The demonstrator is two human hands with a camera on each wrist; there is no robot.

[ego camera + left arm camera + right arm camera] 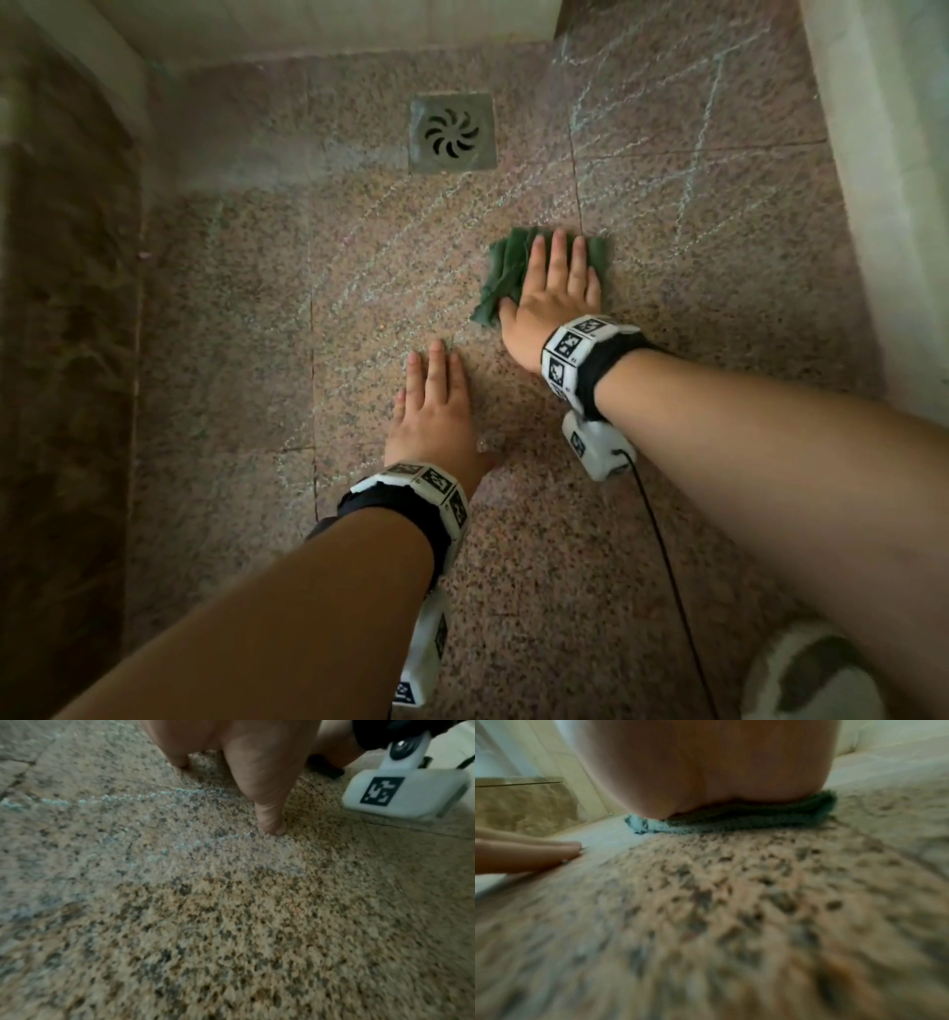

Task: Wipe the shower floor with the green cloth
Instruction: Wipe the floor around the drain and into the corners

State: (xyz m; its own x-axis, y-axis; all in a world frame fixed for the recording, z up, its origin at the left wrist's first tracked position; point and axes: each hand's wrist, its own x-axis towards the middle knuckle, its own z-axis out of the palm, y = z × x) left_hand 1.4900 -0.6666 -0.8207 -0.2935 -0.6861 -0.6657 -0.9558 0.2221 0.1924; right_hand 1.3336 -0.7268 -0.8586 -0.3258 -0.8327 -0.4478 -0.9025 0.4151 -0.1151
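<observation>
From the head view, your right hand [552, 293] lies flat, fingers straight, pressing the green cloth [506, 272] onto the speckled shower floor [257, 329], below and right of the drain [452, 132]. Your left hand [434, 406] rests open on bare tile. At the left wrist, 2 fingertips [271, 825] touch stone beside pale streaks. At the right wrist, the palm covers the folded cloth. You look mid-wipe; next, carry the cloth across the remaining streaks.

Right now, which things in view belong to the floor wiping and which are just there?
In the job:
green cloth, flat under the right hand
shower floor
left hand, flat on the floor

Just there:
drain
black cable
white and grey object at the lower right
</observation>
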